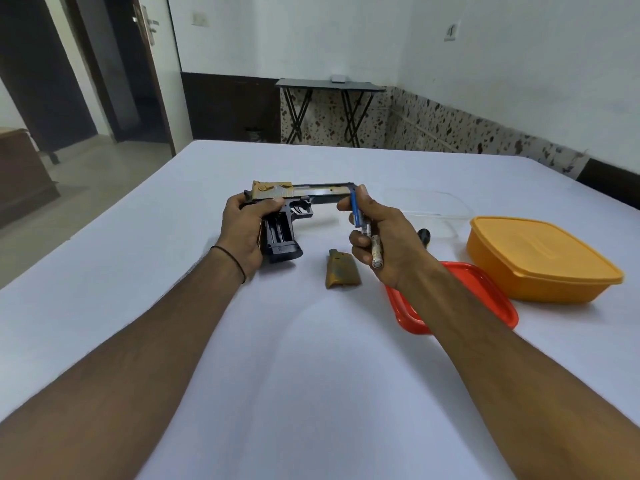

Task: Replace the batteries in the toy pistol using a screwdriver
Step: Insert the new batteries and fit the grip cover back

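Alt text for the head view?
The left hand grips a toy pistol with its battery bay open, at a table; right hand holds several batteries. The grip cover lies between them, a yellow box and red lid at right.

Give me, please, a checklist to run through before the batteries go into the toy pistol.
1. Battery compartment open: ok, its cover is off.
2. Compartment emptied: ok, both slots look bare.
3. Toy pistol steadied: ok, held firmly at the rear.
4. Batteries ready: ok, held clear of the table, beside the muzzle.
5. Polarity marks matched: cannot tell, too small to read.
6. Compartment cover within reach: ok, lying on the table near the pistol.
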